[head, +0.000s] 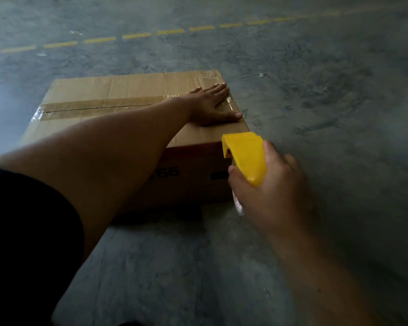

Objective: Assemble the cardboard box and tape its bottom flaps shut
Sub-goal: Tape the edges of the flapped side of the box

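Note:
A brown cardboard box (132,87) stands on the concrete floor with its closed flaps facing up. A strip of clear tape (92,107) runs along the seam between the flaps and wraps over the left edge. My left hand (211,104) lies flat, fingers spread, on the right end of the taped seam. My right hand (266,184) grips a yellow tape dispenser (245,156) beside the box's near right corner, with the tape roll mostly hidden under the hand.
Grey concrete floor (316,102) surrounds the box on all sides. A dashed yellow line (137,36) crosses the floor behind the box. My dark sleeve (21,231) fills the lower left.

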Demonstrator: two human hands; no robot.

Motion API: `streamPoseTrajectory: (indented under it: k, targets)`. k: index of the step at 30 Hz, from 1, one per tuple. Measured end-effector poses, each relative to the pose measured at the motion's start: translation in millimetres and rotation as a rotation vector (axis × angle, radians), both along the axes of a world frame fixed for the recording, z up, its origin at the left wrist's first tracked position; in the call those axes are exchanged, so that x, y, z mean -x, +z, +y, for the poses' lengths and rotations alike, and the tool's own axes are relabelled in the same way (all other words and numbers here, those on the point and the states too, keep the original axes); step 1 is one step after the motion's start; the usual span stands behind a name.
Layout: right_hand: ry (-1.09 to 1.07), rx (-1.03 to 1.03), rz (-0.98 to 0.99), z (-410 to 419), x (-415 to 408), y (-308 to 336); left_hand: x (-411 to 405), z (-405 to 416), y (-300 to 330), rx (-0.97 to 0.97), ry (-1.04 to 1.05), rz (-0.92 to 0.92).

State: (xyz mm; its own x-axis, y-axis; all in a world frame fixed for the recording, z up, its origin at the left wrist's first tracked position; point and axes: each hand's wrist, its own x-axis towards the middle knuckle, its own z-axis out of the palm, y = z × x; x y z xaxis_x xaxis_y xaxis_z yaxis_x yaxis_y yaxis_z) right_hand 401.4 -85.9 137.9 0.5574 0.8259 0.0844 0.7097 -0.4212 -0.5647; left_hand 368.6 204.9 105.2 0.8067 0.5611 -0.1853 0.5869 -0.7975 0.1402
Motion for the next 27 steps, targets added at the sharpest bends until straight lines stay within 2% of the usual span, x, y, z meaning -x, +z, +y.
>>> streamPoseTrajectory:
  k: [18, 27]
  targets:
    - [-0.03, 0.053, -0.033, -25.8, 10.5, 2.8, 0.2, 1.6, -4.3, -0.01, -0.014, -0.026]
    - [-0.022, -0.003, -0.02, -21.5, 7.1, -19.4, 0.8, -2.9, -3.3, -0.01, -0.003, -0.02]
